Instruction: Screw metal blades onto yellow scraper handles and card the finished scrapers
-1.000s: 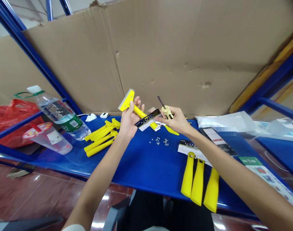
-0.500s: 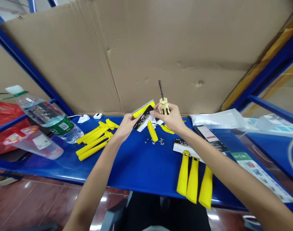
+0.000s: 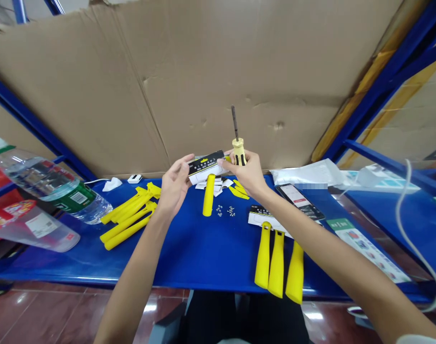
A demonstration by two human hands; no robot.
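Note:
My left hand (image 3: pixel 175 185) grips the left end of a black-and-white printed card (image 3: pixel 205 166), which is wrapped over the head of a yellow-handled scraper. The scraper's yellow handle (image 3: pixel 208 198) hangs down toward me. My right hand (image 3: pixel 250 173) pinches the card's right end between thumb and fingers. That same hand also holds a screwdriver (image 3: pixel 238 149), its cream-and-black handle in the fingers and its dark shaft pointing up. Below the card lie small nuts (image 3: pixel 220 210) and screws (image 3: pixel 231 211) on the blue table (image 3: pixel 203 258). The scraper's blade is mostly hidden by the card.
Several yellow handles (image 3: pixel 126 220) lie at left beside a water bottle (image 3: pixel 56 184) and a plastic cup (image 3: pixel 42 227). At right are carded yellow-handled scrapers (image 3: pixel 276 263), a phone (image 3: pixel 300 201) and a printed sheet (image 3: pixel 370 251). Cardboard (image 3: pixel 203 71) stands behind; blue posts flank it.
The card and scraper have turned from steeply slanted to nearly level, the handle swinging left. My left hand has shifted its hold to the card's left end. The screwdriver stays in my right hand.

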